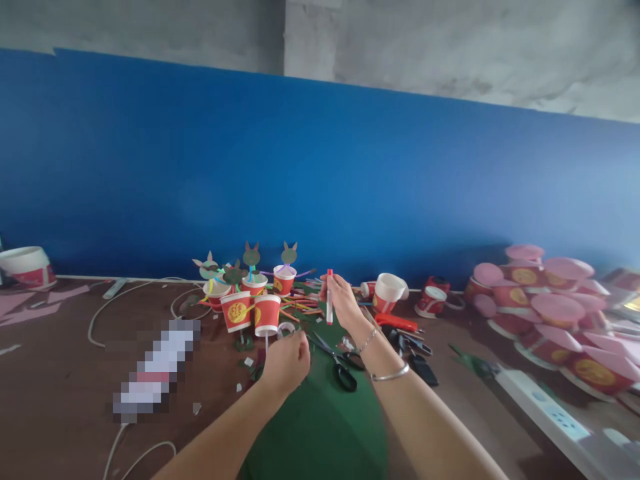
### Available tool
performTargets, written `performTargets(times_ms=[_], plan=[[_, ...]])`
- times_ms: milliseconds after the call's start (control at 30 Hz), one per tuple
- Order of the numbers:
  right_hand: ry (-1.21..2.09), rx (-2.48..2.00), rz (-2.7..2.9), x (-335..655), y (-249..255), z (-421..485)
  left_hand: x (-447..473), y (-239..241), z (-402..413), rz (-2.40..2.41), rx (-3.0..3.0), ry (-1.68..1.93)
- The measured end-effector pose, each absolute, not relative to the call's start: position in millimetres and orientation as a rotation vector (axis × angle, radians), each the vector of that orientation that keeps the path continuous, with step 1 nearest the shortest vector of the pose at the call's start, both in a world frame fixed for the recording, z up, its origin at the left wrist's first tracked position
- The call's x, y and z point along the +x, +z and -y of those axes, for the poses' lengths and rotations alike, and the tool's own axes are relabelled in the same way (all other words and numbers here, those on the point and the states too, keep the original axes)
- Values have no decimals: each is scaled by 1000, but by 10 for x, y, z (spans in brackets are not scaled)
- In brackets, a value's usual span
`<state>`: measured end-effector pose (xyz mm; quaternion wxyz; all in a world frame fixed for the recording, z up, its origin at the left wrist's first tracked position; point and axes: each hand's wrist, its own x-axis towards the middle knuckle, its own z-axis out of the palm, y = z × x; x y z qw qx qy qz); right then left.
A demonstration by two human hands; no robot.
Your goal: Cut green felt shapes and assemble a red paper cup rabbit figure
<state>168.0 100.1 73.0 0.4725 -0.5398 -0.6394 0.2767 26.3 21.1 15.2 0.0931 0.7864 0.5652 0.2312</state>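
My right hand grips a slim white marker pen with red ends, which stands upright in front of the fingers. Closer to me, my left hand is closed in a loose fist; what it holds, if anything, is hidden. Just beyond the left hand are two upside-down red paper cups. Behind them stand several red cups with paper animal heads and coloured pipe-cleaner arms. A pair of black-handled scissors lies open between my forearms on a green sheet.
Pipe cleaners lie scattered behind my hands. White-rimmed cups and an orange tool are to the right. Farther right are many red cups with pink discs and a power strip. A blue panel closes off the back.
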Motion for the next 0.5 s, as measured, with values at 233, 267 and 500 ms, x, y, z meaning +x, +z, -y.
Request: performTargets(times_ms=[233,267,500], plan=[[988,-1230,1934,1870,529,-492,264,308,-246,-1241,2781,947],[1008,-1241,1940,1902,532,-439,271,304,-238,-1193,2862,794],[1589,-1191,1666,2160,769,-217,227,190,-192,-1151,2785,650]])
